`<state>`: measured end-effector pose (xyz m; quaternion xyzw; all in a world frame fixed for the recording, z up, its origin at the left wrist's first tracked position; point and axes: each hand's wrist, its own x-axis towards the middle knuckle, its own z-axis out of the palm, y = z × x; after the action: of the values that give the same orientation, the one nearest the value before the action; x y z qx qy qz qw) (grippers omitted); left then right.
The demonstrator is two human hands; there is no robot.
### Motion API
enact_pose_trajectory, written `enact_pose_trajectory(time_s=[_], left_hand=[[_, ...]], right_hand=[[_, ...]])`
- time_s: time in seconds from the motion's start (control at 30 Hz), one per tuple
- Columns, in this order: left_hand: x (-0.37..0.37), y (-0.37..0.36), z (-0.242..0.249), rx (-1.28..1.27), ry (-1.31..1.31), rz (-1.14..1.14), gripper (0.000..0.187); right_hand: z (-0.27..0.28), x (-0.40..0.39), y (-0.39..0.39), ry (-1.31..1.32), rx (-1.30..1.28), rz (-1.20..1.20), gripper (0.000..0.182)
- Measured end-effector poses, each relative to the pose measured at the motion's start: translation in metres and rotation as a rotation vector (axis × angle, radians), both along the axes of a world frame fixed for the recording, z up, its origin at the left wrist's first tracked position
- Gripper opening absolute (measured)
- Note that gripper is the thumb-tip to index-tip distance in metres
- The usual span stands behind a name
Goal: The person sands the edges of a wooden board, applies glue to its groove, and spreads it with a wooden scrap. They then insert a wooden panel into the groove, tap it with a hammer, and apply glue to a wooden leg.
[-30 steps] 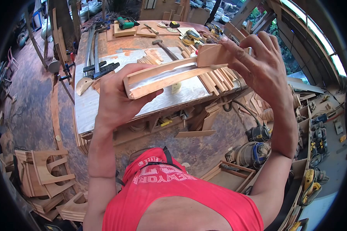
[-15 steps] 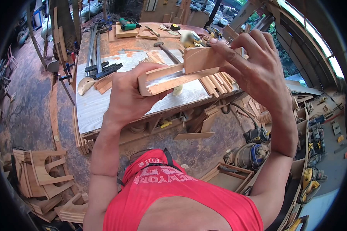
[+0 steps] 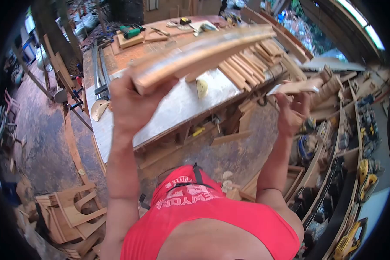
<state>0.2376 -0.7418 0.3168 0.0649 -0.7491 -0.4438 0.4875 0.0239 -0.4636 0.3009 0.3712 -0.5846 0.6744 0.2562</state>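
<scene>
My left hand [image 3: 132, 104] is closed round the near end of a long grooved wooden piece [image 3: 203, 52], which is raised over the workbench [image 3: 160, 125] and slants up to the right. To the right of the bench, my right hand [image 3: 294, 110] grips a small flat wooden board [image 3: 299, 88], apart from the long piece. Motion blurs both pieces. A pale round-edged disc [image 3: 202, 88] lies on the bench below the long piece.
Wooden strips [image 3: 242, 69] lie side by side on the bench. A green power tool [image 3: 129, 31] rests at its back left. Cut wooden frames [image 3: 76, 208] are stacked on the floor at left. Shelves at right hold yellow tools [image 3: 368, 175].
My right hand has moved down and to the right with the small board, away from the long piece. The long piece now shows its full length, and the view has shifted.
</scene>
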Motion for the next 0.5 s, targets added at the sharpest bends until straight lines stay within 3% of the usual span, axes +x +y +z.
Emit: enact_pose_trajectory(time_s=[0.1, 0.2, 0.37, 0.43, 0.5], left_hand=[[-0.006, -0.021, 0.009, 0.142, -0.015, -0.032, 0.049], [-0.014, -0.04, 0.015, 0.024, 0.031, 0.119, 0.047], [-0.017, -0.089, 0.006, 0.003, 0.057, 0.363, 0.042], [-0.013, -0.11, 0.0, -0.12, 0.094, 0.318, 0.039], [-0.007, -0.123, -0.004, -0.012, 0.136, 0.289, 0.038]], right_hand=[[-0.078, -0.038, 0.023, -0.185, 0.545, -0.327, 0.061], [-0.121, -0.064, 0.021, -0.121, 1.097, -0.425, 0.057], [-0.184, -0.141, -0.013, -0.132, 1.44, -0.39, 0.053], [-0.198, -0.177, -0.029, -0.145, 1.518, -0.35, 0.051], [-0.206, -0.2, -0.042, -0.159, 1.587, -0.311, 0.048]])
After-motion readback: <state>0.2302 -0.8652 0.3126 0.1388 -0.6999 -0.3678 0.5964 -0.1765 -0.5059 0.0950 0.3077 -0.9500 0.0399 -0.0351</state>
